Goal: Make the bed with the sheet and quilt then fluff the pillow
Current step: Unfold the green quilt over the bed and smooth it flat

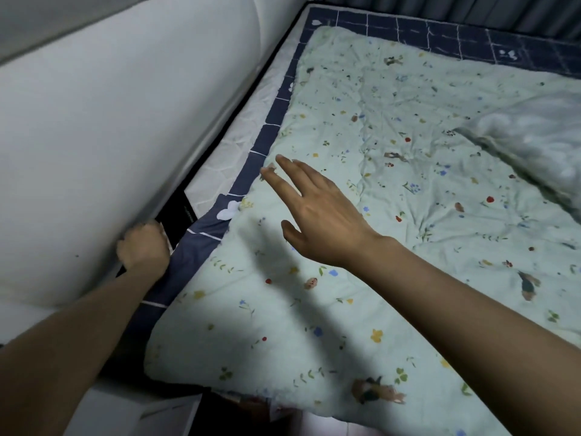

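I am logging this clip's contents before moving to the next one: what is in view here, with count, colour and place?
Pale green floral quilt: one, spread over most of the bed, wrinkled.
Navy blue sheet with white grid lines: one, showing along the quilt's left and far edges.
White quilted mattress: one, bare strip left of the sheet.
White padded headboard: one, along the left.
Grey-white pillow: one, at right on the quilt.
Left hand: fingers curled, at the sheet's edge beside the headboard.
Right hand: fingers straight, over the quilt's left edge.
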